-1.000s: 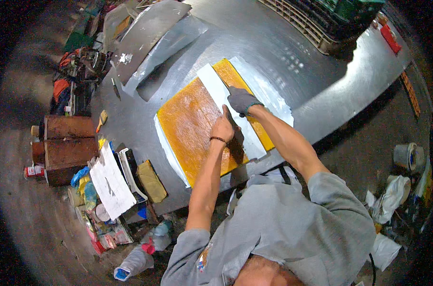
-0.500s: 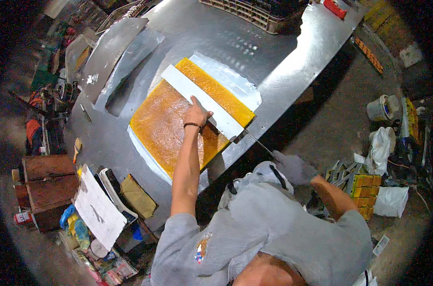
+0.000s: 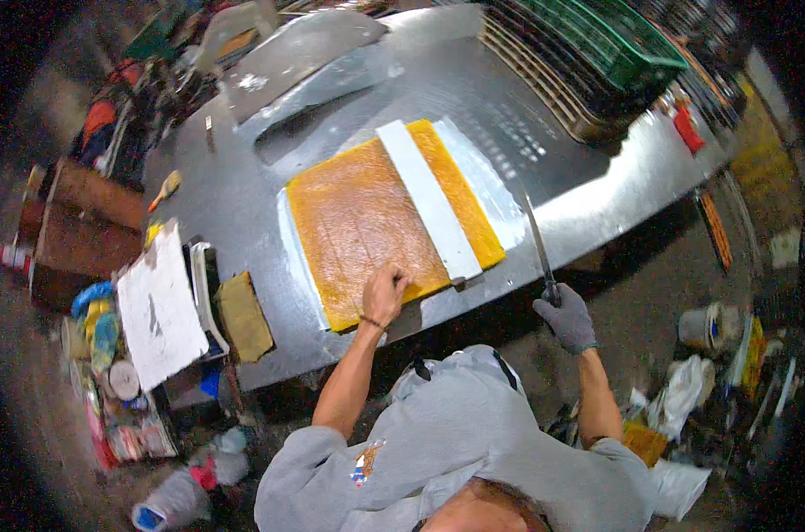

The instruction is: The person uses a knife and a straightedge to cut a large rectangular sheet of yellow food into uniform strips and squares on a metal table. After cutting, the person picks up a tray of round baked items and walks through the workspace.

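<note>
- Far left, on the floor: rusty brown metal boxes (image 3: 83, 222), cans and scattered clutter, w/ a blue-capped bottle (image 3: 163, 505) lying near the lower edge.
- Left end of the surface (image 3: 243, 186): a flat white board (image 3: 159, 306), paint-smeared, lying beside a thin white tray edge and a small tan rectangular pad (image 3: 243, 315).
- Surface itself: broad sheet of dull grey metal, scuffed and reflective, w/ a second curved metal panel (image 3: 305, 58) resting at its upper left.
- Centre: a large orange-amber slab (image 3: 367, 222), rectangular, glossy and faintly scored in straight lines, lying flat on a white sheet whose edges show around it.
- Across the slab, right of centre: a long white strip (image 3: 427, 199), straight-edged, laid at an angle from the far edge to the near edge.
- Left hand (image 3: 385, 294), bare, a dark band at the wrist: pressed palm-down on the slab's near edge, fingers spread flat, gripping nothing.
- Right hand (image 3: 566, 317), in a grey knit glove: off the surface's near edge, fingers closed around the dark handle of a long narrow knife (image 3: 535, 235), blade pointing away over the metal, just right of the slab.
- Upper right: a green plastic crate (image 3: 624, 40) atop a slatted metal rack.
- Right, on the dim concrete floor: a small red object at the surface's end, a pale bucket (image 3: 699, 326), crumpled white bags and yellow packaging.
</note>
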Demonstrator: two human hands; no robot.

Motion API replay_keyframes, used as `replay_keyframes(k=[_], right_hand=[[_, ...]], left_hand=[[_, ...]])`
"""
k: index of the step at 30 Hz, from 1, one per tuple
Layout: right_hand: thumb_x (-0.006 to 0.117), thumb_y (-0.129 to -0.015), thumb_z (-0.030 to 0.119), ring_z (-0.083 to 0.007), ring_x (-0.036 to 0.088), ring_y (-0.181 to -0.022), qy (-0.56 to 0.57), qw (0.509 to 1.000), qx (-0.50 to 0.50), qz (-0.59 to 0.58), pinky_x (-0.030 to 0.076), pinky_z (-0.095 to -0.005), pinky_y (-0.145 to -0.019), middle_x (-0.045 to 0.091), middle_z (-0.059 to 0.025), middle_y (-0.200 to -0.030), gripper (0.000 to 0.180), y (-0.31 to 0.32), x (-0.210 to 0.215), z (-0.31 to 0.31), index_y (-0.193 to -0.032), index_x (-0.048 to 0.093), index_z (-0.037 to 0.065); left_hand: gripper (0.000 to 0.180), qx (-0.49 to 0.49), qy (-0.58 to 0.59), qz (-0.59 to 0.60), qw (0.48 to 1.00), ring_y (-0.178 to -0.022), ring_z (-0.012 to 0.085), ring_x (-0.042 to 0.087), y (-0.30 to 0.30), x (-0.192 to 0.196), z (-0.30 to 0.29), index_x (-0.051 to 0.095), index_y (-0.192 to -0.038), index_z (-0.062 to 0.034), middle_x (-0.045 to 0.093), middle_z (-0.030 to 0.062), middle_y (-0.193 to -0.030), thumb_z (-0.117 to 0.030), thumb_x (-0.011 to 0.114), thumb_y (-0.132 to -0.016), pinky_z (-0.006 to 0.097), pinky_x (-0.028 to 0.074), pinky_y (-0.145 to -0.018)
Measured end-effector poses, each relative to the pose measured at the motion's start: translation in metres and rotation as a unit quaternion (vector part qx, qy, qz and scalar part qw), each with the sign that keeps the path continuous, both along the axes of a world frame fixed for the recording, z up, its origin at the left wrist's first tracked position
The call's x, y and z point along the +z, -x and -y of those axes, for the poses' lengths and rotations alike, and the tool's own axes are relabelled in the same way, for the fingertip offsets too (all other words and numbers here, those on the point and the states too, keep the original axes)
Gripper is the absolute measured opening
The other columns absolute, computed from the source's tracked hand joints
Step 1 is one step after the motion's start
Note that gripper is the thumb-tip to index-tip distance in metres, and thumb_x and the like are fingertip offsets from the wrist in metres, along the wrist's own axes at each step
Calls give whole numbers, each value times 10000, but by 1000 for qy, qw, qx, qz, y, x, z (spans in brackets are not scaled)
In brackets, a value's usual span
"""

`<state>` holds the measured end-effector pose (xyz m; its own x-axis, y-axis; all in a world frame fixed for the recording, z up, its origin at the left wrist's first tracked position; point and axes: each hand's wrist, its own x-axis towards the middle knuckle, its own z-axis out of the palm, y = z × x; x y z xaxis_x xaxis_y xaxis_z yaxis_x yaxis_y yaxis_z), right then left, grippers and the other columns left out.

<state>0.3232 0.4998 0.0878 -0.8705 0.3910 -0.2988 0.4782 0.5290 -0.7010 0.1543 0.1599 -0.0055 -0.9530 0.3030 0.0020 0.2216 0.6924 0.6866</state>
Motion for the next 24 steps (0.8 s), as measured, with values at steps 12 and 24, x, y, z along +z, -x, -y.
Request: replay_keyframes(k=[12,24], right_hand=[[796,-747,376,-416,618,-1032,-271,961,-11,45,497,-468,-891,631,-248,-1099,527,194,-112,-56,-1084,619,12],[770,-756,134,-298,625,-1011,-61,973,-21,-223,499,-390,-902,650,-170,-1123,553,229,-141,-8,-1239,556,-29]], left_hand=[[502,410,79,41,908,-1099,410,574,0,-37,170,597,-1202,-4,631,242,-1122,-385,687,-888,473,456,-952],[402,360,84,90,925,-1043,410,651,68,-47,165,673,-1146,-19,694,245,-1080,-312,591,-883,463,504,-927]])
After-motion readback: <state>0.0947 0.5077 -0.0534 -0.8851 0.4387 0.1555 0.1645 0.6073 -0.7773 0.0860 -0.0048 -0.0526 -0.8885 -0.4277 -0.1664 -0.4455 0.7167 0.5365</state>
